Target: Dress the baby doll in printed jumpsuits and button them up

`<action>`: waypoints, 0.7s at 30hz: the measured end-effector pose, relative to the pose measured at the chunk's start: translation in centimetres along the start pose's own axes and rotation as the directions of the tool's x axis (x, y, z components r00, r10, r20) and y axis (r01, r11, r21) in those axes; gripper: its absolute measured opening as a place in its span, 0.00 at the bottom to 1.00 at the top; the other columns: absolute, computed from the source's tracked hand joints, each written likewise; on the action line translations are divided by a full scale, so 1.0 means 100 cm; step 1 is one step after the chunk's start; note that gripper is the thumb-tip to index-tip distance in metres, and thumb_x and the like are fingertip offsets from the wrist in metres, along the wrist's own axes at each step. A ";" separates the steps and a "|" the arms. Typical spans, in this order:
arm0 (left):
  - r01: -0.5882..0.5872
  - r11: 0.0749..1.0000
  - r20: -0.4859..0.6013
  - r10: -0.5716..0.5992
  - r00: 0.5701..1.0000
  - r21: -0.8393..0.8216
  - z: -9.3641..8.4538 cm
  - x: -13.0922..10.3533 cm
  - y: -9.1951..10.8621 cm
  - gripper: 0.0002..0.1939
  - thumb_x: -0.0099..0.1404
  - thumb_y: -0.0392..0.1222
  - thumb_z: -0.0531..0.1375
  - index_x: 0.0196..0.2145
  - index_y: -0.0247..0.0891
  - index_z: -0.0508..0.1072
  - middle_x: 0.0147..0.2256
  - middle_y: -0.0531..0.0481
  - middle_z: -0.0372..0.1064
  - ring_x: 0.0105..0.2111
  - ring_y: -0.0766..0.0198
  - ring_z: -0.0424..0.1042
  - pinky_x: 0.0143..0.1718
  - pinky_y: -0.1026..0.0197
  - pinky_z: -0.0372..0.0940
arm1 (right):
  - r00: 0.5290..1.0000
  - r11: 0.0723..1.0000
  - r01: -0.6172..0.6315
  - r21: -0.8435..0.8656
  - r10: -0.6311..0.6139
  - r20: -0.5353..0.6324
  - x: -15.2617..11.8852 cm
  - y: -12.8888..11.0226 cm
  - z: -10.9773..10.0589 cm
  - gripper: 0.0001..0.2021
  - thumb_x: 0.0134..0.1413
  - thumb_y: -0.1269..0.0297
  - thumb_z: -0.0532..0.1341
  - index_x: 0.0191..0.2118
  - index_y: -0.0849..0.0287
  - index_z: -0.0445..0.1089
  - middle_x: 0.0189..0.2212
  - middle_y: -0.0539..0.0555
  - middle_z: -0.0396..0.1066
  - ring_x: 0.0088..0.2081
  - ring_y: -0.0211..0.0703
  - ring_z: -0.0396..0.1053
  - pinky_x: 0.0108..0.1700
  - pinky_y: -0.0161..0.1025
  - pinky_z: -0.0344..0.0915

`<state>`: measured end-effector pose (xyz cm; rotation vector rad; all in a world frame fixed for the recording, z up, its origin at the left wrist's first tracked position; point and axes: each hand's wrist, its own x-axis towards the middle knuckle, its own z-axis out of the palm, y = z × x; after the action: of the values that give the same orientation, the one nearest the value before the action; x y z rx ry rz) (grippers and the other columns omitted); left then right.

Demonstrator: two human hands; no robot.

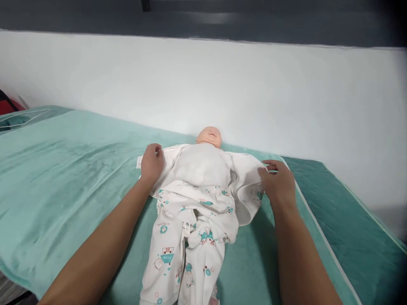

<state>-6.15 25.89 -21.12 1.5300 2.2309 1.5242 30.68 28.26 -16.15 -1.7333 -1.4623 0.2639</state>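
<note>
A baby doll [210, 136] lies on its back with its head toward the wall. A white baby shirt [246, 169] is spread open to both sides of its white torso. Printed baby trousers [205, 237], with small teal figures, cover its lower body and legs. My left hand [152, 165] has its fingers curled at the shirt's left edge, close to a small white tag. On the other side, my right hand [278, 180] pinches the outer edge of the right flap, lifting it slightly. The doll's arms are hidden under the cloth.
A light green blanket [79, 156] lies wrinkled under the doll, with a darker green cover [337, 203] showing at the right. Behind rises a white wall [203, 80] topped by a dark panel [254, 21]. A red and black object [8, 103] sits at the far left.
</note>
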 end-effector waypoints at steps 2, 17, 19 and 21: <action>-0.085 0.996 -0.082 0.085 0.993 -0.005 -0.004 -0.009 0.005 0.12 0.63 0.36 0.53 0.43 0.39 0.70 0.46 0.43 0.71 0.49 0.54 0.68 0.51 0.52 0.62 | 0.991 0.995 0.078 -0.058 -0.084 -0.108 0.006 0.008 -0.008 0.20 0.40 0.68 0.55 0.42 0.57 0.73 0.39 0.57 0.72 0.35 0.48 0.68 0.42 0.47 0.64; 0.282 0.821 0.514 0.016 0.857 -0.496 -0.053 -0.065 0.034 0.15 0.56 0.51 0.66 0.29 0.37 0.71 0.25 0.56 0.62 0.25 0.69 0.59 0.26 0.66 0.52 | 0.706 0.861 0.311 -0.404 0.076 0.705 -0.019 -0.034 -0.021 0.24 0.58 0.46 0.53 0.18 0.55 0.64 0.20 0.53 0.73 0.21 0.43 0.67 0.28 0.40 0.57; 0.302 0.809 0.577 0.055 0.815 -0.504 -0.059 -0.067 0.032 0.13 0.58 0.50 0.66 0.30 0.37 0.71 0.27 0.55 0.63 0.27 0.69 0.59 0.28 0.66 0.52 | 0.681 0.849 0.283 -0.447 0.150 0.717 -0.016 -0.034 -0.033 0.22 0.57 0.46 0.55 0.19 0.56 0.65 0.19 0.53 0.73 0.20 0.42 0.67 0.27 0.40 0.56; 0.319 0.800 0.629 0.091 0.772 -0.507 -0.065 -0.071 0.030 0.12 0.59 0.49 0.65 0.32 0.38 0.72 0.28 0.55 0.63 0.28 0.69 0.58 0.29 0.65 0.53 | 0.698 0.868 0.295 -0.399 0.090 0.711 -0.021 -0.041 -0.039 0.19 0.56 0.47 0.57 0.22 0.56 0.67 0.21 0.52 0.73 0.22 0.42 0.68 0.27 0.39 0.56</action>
<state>-3.75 16.35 -18.84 1.3644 1.2737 1.2282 29.61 24.54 -11.52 -2.0458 -2.3656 0.6012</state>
